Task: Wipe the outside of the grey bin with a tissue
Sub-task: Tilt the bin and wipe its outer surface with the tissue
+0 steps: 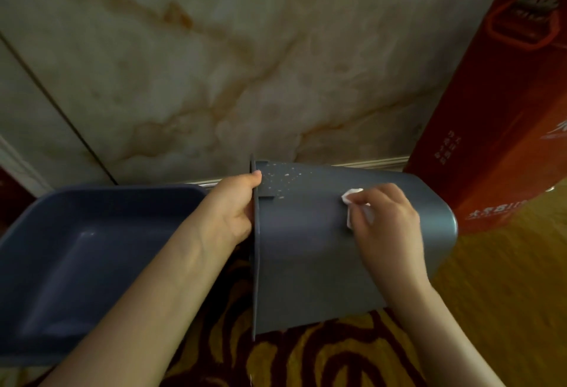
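Observation:
The grey bin [306,257] lies on its side above the floor, its rim to the left and its base to the right. My left hand [233,208] grips the rim at the top left, thumb on the outside. White specks dot the bin's wall close to that thumb. My right hand [386,218] presses a crumpled white tissue [351,196] against the bin's upper side, near the base end. Most of the tissue is hidden under my fingers.
A blue-grey plastic tub [76,264] stands at the left, partly under my left forearm. A tall red cardboard box [491,110] leans at the right by the marble wall [214,64]. Patterned red and yellow carpet [306,362] lies below.

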{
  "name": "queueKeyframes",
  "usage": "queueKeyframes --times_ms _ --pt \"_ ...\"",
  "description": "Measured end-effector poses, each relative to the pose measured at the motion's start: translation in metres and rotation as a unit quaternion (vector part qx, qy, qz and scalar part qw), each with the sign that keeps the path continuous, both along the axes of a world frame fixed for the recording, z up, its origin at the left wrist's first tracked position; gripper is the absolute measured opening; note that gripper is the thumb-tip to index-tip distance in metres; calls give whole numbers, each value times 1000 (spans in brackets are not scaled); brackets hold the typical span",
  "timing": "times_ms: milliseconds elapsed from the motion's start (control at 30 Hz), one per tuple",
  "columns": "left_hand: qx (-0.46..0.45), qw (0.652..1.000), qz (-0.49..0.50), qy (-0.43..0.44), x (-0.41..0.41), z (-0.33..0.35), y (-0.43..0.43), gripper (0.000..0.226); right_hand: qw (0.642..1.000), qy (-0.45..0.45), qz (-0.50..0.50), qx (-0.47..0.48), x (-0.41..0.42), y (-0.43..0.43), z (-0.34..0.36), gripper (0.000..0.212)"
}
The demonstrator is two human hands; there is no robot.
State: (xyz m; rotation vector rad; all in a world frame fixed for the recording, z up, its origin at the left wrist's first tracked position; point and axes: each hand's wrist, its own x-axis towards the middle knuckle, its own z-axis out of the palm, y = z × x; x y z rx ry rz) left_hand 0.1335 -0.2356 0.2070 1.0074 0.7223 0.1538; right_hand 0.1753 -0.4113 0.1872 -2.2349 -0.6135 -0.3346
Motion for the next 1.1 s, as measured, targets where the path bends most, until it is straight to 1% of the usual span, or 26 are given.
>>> queueKeyframes --times_ms 100,167,233,333,400,433,533,633,700,833,933,1000,1100 --pt "37 998 20 -52 4 -3 -10 24 999 -17 -7 48 -1 7 10 14" --pt "54 994 13 -91 3 -6 -11 24 995 -24 24 89 -2 21 19 13" --pt "62 993 4 -103 -1 -9 -9 24 993 -5 57 103 -2 37 25 15" --pt "25 993 -14 -117 -11 -16 -1 29 989 31 126 68 -6 58 20 21" --pt "-13 993 -14 -119 -16 -18 1 31 983 27 180 31 -12 70 10 23" --pt "-25 993 -7 -114 -17 -18 2 33 981 13 191 15 -15 75 5 24" --pt "-32 994 0 -103 -18 -17 3 41 984 -31 177 -7 -16 80 -3 20" --pt "-48 994 -20 -99 -19 -16 1 41 982 -55 180 -17 -13 72 -6 16" --pt "-55 993 -33 -94 -19 -16 0 41 982 -71 171 -25 -8 59 -10 18" --pt "-59 993 -33 -94 -18 -16 -2 41 992 -93 82 -38 2 29 -23 22" --pt "-54 994 -31 -93 -19 -16 -3 39 994 -100 34 10 -5 25 -22 16" --pt "-51 994 -30 -94 -18 -17 -3 40 991 -112 61 36 -17 35 -18 19" --pt "-70 992 -32 -96 -19 -16 -2 45 983 -110 150 8 -32 52 -17 22"
